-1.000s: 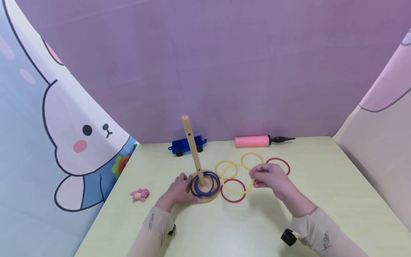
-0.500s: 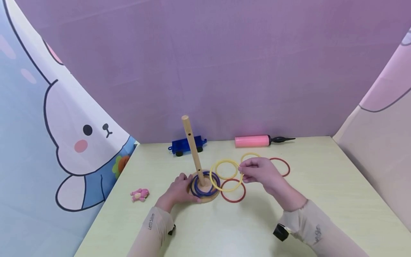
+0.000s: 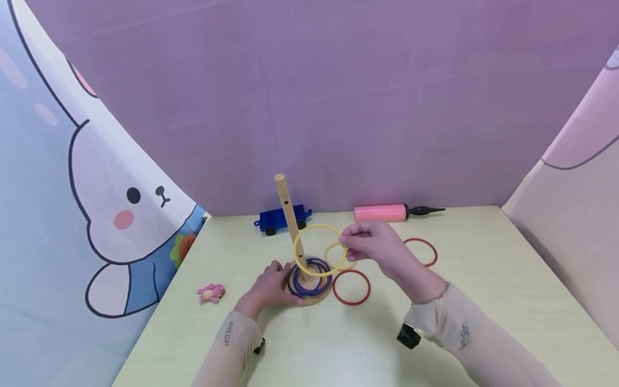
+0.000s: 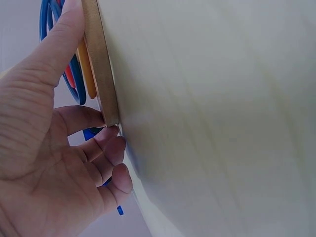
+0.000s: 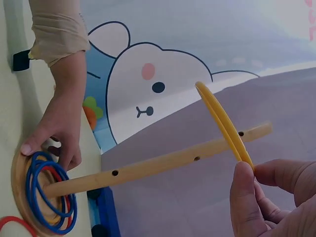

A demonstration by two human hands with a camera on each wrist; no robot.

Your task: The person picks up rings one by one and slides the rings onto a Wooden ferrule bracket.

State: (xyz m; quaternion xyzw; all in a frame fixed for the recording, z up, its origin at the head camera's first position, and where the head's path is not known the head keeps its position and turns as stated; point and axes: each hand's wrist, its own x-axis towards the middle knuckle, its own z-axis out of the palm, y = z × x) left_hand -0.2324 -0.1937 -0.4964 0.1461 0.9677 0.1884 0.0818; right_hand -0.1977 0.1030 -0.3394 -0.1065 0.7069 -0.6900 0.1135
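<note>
The head view takes in a purple backdrop (image 3: 367,107) rising behind a pale worktop (image 3: 169,344). On the worktop, a little left of the middle, is a wooden stand (image 3: 292,220), a tall post on a round base. A pink pump (image 3: 380,213) lies along the back edge. The left hand (image 3: 270,287) reaches round the base, its grip closed on the rim, thumb over the top and fingertips at the edge. The right hand (image 3: 367,242) is raised beside the post, its grip a tight pinch of thumb and fingers on one edge of a yellow ring (image 5: 228,129). A blue cart (image 3: 276,219) sits behind the post. The pinched ring is in the air, crossing in front of the post; it seems not yet threaded on. Around the foot of the post, blue rings (image 3: 307,294) lie over a red ring (image 4: 69,76) and an orange-yellow ring (image 4: 87,74), so the stacking looks well under way. Left on the worktop are two loose red rings (image 3: 351,304) and at least one loose yellow ring (image 3: 326,251); the right hand may hide more. A small pink toy (image 3: 210,293) lies well apart, to the left.
</note>
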